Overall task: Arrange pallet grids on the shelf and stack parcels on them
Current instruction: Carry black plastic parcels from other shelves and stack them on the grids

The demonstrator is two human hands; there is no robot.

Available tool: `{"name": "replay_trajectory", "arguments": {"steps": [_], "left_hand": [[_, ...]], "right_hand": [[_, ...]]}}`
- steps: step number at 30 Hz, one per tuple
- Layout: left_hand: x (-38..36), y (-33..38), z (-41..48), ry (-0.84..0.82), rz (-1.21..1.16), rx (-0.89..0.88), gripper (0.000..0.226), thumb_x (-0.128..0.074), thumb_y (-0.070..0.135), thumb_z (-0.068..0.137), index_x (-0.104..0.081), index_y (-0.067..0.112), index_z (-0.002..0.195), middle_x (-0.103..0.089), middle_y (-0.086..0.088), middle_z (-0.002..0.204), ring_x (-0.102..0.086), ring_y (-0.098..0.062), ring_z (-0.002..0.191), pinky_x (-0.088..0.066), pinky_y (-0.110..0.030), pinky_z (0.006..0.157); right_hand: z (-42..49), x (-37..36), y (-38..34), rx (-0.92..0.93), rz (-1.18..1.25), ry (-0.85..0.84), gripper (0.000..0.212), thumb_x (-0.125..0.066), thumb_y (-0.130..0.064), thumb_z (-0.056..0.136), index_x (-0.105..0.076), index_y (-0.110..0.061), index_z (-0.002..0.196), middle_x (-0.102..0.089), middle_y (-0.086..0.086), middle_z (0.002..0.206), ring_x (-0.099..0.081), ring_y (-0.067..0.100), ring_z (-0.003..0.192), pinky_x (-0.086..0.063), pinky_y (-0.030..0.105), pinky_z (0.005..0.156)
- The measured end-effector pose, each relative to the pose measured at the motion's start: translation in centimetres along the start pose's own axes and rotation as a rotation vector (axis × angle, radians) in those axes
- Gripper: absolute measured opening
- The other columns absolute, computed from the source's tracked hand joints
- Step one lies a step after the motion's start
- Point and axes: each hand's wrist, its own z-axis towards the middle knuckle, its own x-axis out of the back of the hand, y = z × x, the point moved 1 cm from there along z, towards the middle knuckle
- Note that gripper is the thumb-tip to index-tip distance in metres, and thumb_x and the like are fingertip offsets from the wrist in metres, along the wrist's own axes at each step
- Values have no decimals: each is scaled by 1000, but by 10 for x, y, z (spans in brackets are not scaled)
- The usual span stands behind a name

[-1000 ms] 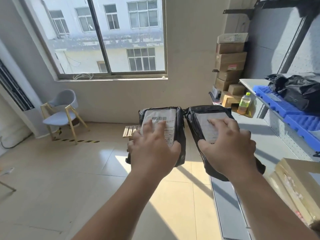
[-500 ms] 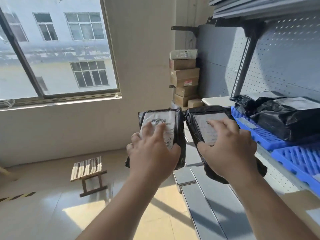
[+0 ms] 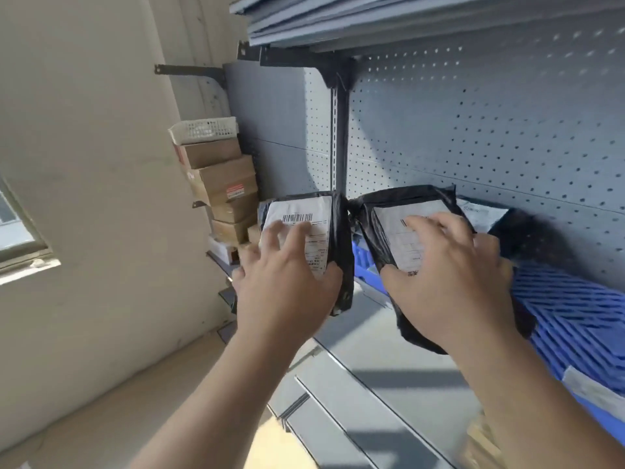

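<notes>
My left hand grips a black parcel with a white barcode label, held in the air in front of the shelf's left end. My right hand grips a second black parcel with a white label, its far end over the blue pallet grids that lie on the grey shelf. Another black parcel rests on the grids against the perforated back panel, partly hidden behind my right hand.
A stack of cardboard boxes topped by a white basket stands at the shelf's far left end by the wall. An upper shelf overhangs. Lower grey shelf boards jut out below. A window corner shows left.
My view has swung right from the window and floor to face the shelf. Both hands carried their parcels up and forward, the right parcel now reaching over the blue grids.
</notes>
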Motion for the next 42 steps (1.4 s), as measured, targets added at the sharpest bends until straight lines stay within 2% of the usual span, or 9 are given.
{"name": "replay_trajectory", "arguments": {"steps": [8,16,19,26,35,42], "left_hand": [[-34,60,85,-1,-42,-152,63,-53,61,82,-36,48,141,-27,9,157,-34,-33,136,-29,-48,109],[-76,97,159,-111,-106,-299,63,-53,61,83,-37,47,143,-27,8,158,-35,-34,135,-31,-50,107],[-95,105,185,-173,-115,-374,63,-50,61,83,-36,45,143,-29,7,157,-37,-35,134,-32,-51,106],[-126,114,236,-297,-117,-550,67,-47,60,85,-36,38,147,-33,4,153,-39,-35,128,-34,-50,103],[-158,107,261,-419,-127,-650,64,-48,58,86,-41,34,144,-38,2,148,-41,-36,124,-34,-49,101],[-173,109,259,-468,-107,-701,59,-46,61,86,-48,29,135,-45,0,138,-43,-35,119,-36,-48,95]], "right_hand": [[73,5,39,-149,-48,49,54,-61,-51,81,-50,-35,132,-37,-9,146,-40,39,115,-34,51,97],[119,10,65,-354,-162,32,55,-53,-55,84,-45,-38,135,-34,-7,147,-35,37,121,-32,49,96],[133,4,66,-441,-221,28,54,-52,-54,84,-44,-37,135,-35,-6,145,-36,36,120,-32,47,93],[162,-18,49,-622,-294,24,56,-50,-54,84,-44,-37,137,-38,-4,144,-37,33,120,-33,47,96],[189,-54,27,-753,-375,43,55,-49,-55,82,-49,-32,132,-41,1,141,-37,36,120,-32,49,95],[189,-79,28,-828,-387,-42,59,-47,-59,83,-46,-33,135,-39,2,142,-36,37,124,-32,50,97]]}}
